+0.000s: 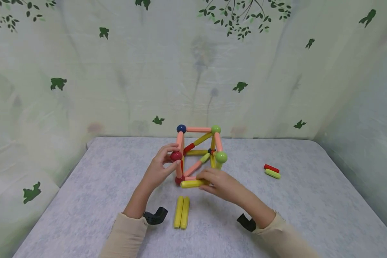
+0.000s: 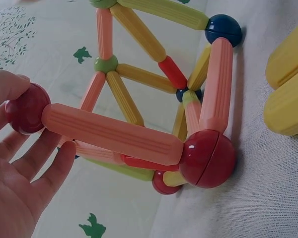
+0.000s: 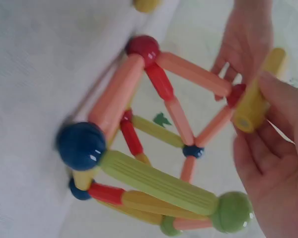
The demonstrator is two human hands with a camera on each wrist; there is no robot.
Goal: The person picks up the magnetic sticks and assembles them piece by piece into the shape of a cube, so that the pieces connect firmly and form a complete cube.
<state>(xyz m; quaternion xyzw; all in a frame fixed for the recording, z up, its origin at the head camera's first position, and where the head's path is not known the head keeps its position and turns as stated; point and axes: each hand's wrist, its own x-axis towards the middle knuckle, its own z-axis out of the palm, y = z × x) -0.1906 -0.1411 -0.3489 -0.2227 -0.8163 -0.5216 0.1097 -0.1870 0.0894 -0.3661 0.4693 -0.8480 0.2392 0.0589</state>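
Observation:
A cube-like frame of magnetic rods and balls stands on the table, with pink rods (image 1: 198, 129) along its top. My left hand (image 1: 159, 167) pinches the red ball (image 2: 29, 110) at the frame's near left upper corner. From there a pink rod (image 2: 114, 134) runs down to another red ball (image 2: 207, 158) on the table. In front of the frame, my right hand (image 1: 224, 184) holds a yellow rod (image 1: 191, 184) between thumb and fingers. The right wrist view shows this rod overlapping the corner ball (image 3: 236, 95). A green ball (image 1: 221, 157) marks the near right upper corner.
Two yellow rods (image 1: 182, 212) lie side by side on the table between my forearms. Farther right are a short red rod (image 1: 272, 168) and a short green rod (image 1: 272, 174). A printed cloth wall (image 1: 142, 82) rises behind the table (image 1: 116, 154).

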